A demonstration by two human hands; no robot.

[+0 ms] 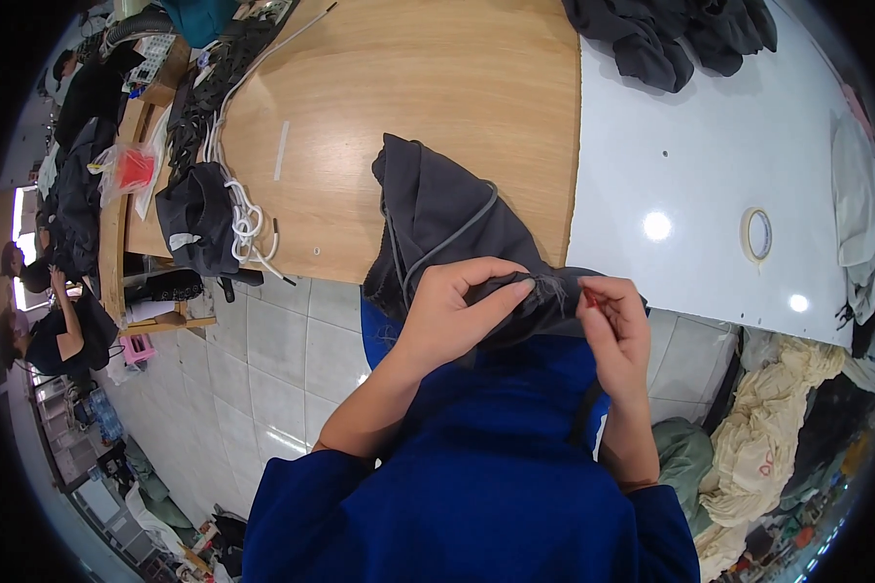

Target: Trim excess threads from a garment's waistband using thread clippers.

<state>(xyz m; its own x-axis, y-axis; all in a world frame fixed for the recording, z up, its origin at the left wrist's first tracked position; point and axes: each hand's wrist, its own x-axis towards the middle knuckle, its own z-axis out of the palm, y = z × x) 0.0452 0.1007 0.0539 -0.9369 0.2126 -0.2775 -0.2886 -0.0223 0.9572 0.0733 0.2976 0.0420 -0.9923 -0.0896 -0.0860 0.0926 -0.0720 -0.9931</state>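
A dark grey garment [447, 199] with a grey drawcord [467, 228] lies over the table's near edge and hangs toward my lap. My left hand [462, 309] pinches a gathered fold of it between thumb and forefinger. Loose thread ends [551, 288] stick out of the fold between my hands. Just to the right, my right hand [617, 330] is closed around a small red tool [591, 299], mostly hidden by the fingers, so its exact kind does not show. More of the grey cloth passes behind the right fingertips.
The wooden tabletop [321, 126] meets a white board [710, 165] bearing a tape roll [756, 235] and dark garments [666, 39]. At left are white cords [246, 219] and a dark cloth piece [199, 214]. Cream fabric [763, 437] is heaped at lower right. People work far left.
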